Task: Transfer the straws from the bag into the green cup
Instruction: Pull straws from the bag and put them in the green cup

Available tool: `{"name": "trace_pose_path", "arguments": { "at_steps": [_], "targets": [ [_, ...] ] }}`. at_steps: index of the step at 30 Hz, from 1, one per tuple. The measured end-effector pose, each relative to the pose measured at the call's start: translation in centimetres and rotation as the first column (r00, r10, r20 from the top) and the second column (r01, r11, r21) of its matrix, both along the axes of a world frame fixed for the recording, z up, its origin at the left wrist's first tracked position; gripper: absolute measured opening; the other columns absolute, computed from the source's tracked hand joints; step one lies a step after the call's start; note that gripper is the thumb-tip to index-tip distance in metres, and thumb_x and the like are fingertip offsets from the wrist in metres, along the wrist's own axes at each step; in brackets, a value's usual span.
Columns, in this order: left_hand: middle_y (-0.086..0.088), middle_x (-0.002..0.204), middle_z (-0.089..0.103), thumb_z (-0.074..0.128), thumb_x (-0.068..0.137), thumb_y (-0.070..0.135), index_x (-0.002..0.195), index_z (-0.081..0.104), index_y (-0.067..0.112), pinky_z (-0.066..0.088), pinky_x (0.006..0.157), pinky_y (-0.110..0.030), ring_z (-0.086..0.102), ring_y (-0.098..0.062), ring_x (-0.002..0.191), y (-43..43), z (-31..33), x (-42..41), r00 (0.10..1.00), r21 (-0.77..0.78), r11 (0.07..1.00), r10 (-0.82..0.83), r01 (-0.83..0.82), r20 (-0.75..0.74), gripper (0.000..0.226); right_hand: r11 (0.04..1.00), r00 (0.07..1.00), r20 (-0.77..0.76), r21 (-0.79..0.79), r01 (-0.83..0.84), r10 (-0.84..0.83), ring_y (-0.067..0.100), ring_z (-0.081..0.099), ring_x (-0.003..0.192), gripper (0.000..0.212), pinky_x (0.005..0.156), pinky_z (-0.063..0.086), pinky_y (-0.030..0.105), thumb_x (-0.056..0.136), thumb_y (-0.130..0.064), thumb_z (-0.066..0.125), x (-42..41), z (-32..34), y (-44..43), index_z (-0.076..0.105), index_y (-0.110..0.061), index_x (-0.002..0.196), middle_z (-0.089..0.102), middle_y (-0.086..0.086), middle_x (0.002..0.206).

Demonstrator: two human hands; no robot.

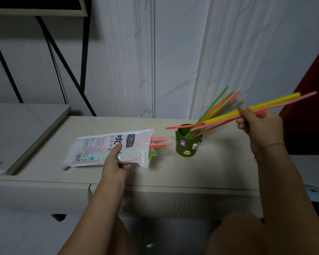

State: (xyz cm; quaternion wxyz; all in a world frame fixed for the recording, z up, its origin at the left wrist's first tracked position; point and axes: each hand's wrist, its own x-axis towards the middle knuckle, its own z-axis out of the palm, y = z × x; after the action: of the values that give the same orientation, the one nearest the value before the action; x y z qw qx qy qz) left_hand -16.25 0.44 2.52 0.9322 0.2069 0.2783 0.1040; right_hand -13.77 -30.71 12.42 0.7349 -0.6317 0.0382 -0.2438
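Observation:
A clear plastic straw bag (99,148) lies flat on the beige table (210,172), with pink and green straw ends (157,144) poking out of its open right end. My left hand (116,162) grips the bag's near edge. To the right stands the green cup (188,142) with small figures stuck on it, holding several coloured straws (217,105) that lean right. My right hand (260,124) is raised right of the cup and holds a thick yellow straw (256,109) together with thin pink and orange ones, their lower ends over the cup's mouth.
A grey flat device (17,133) lies at the table's left end. A black metal frame (59,52) stands behind it against the white wall. Something red (313,89) fills the far right. My knees show below the table's front edge.

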Motion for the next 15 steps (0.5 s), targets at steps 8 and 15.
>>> {"name": "trace_pose_path", "arguments": {
  "at_steps": [8, 15],
  "targets": [
    [-0.002, 0.100, 0.069, 0.061, 0.086, 0.001, 0.099, 0.061, 0.016, 0.053, 0.087, -0.041, 0.062, -0.019, 0.115, 0.0, 0.3, -0.2, 1.000, 0.015, 1.000, -0.021, 0.021, -0.019, 0.020, 0.978, 0.988, 0.028, -0.139, 0.154, -0.152, 0.003, 0.054, 0.039, 0.009, 0.045, 0.046, 0.013, 0.084, -0.015, 0.065, -0.8, 1.7, -1.1, 0.064, -0.007, 0.084, 0.061, -0.008, 0.043],
    [-0.002, 0.093, 0.072, 0.062, 0.085, -0.001, 0.098, 0.061, 0.017, 0.054, 0.085, -0.044, 0.064, -0.019, 0.111, -0.2, 0.3, -0.2, 1.000, -0.009, 1.000, -0.015, 0.015, 0.001, 0.021, 0.938, 0.982, -0.002, -0.295, 0.181, -0.190, 0.003, 0.054, 0.036, 0.017, 0.048, 0.050, 0.019, 0.082, -0.023, 0.065, 0.7, 1.2, 1.0, 0.064, -0.013, 0.068, 0.061, -0.005, 0.044]
  ]
}}
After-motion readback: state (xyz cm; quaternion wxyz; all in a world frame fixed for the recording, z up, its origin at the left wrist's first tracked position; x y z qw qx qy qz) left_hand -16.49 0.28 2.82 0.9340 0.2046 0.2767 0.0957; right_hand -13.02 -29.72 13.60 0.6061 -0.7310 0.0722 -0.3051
